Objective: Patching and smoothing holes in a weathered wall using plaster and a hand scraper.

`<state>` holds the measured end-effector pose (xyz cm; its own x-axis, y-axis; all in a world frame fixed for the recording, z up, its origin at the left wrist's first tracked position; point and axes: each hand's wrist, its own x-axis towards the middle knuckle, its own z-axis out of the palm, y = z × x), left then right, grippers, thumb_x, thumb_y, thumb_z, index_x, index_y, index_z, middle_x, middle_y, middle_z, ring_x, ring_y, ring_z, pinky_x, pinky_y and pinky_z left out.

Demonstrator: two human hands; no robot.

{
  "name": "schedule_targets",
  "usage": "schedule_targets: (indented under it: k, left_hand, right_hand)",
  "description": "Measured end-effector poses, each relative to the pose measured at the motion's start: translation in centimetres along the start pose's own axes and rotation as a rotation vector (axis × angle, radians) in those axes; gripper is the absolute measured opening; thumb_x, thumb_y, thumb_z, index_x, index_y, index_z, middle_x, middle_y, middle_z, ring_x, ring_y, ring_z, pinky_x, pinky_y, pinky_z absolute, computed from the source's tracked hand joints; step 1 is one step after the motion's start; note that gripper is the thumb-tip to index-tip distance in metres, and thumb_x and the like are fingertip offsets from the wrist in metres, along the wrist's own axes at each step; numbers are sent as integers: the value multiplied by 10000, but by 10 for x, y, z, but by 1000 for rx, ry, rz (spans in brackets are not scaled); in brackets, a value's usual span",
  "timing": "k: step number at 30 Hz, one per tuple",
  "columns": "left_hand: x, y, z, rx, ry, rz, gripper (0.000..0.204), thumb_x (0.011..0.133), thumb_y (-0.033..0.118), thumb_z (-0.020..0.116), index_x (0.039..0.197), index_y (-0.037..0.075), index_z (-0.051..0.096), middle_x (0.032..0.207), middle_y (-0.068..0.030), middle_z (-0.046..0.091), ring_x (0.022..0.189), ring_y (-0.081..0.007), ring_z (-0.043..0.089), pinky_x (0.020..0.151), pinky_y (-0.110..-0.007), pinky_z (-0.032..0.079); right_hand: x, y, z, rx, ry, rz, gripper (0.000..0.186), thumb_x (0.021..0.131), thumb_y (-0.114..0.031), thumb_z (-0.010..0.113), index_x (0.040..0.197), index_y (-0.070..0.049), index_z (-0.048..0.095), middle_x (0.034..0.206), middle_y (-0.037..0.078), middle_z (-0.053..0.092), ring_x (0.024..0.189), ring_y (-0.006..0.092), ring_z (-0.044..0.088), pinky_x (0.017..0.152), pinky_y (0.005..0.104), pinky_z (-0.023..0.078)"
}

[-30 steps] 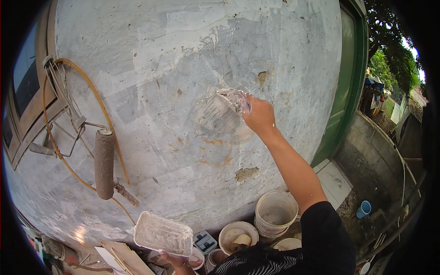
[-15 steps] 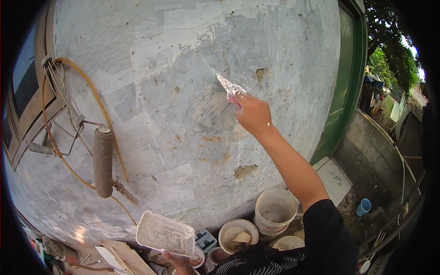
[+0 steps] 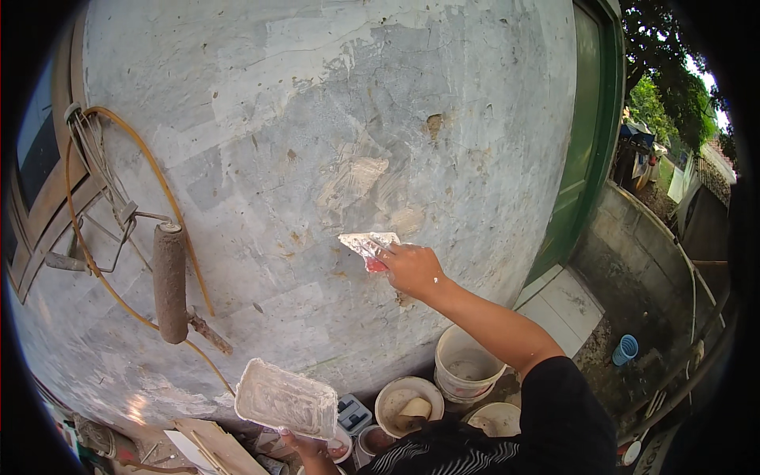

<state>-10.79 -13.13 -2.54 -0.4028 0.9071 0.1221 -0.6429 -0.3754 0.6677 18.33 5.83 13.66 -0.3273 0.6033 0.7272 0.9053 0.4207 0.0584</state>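
A big grey patched wall (image 3: 261,119) fills the view. Low down at the near left, the left hand (image 3: 307,448) grips a plaster tray (image 3: 286,398). The right hand (image 3: 412,269) clasps a putty knife (image 3: 368,244) flat against the wall's middle.

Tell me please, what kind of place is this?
Probably an outdoor spot beside a house under repair: a weathered, patchy wall, a green door with trees beyond, and buckets on the ground. The right hand presses a putty knife to the wall.
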Motion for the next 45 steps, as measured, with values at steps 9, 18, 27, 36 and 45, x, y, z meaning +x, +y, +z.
schedule_targets:
  k: [9,18,27,36,45]
  left_hand:
    - [-3,2,-1,64,12,3,980,729,650,544,1426,48,208,1387,-148,342,1218,-334,416,980,-467,389]
    - [3,4,-1,118,20,4,998,722,679,512,1428,48,198,1417,-135,294,1253,-325,368,1000,-467,358]
    - [2,2,-3,98,58,3,1014,715,683,524,1433,53,183,1408,-136,309,1245,-326,375,1004,-454,352]
    - [3,8,3,51,-21,-113,952,737,657,529,1422,69,224,1379,-136,356,1190,-331,438,945,-465,424]
    - [8,-9,3,32,-5,-104,956,730,656,545,1421,76,228,1365,-135,374,1169,-334,458,910,-464,448]
  right_hand:
    - [104,11,-65,-89,292,73,231,693,-72,637,921,-101,640,788,67,607,705,266,634,555,371,517]
    - [5,-16,33,-63,-54,-186,293,777,-81,541,1056,-59,629,801,116,629,665,264,659,500,351,521]
    - [58,28,-61,-28,224,132,291,689,-80,619,977,-88,653,822,91,637,741,286,636,575,380,505]
    - [39,43,-13,-20,229,200,311,641,-57,631,949,-87,645,842,91,618,746,299,620,611,396,508]
    - [-50,40,18,2,-92,53,336,612,-59,642,945,-108,659,848,69,631,808,268,626,649,394,528]
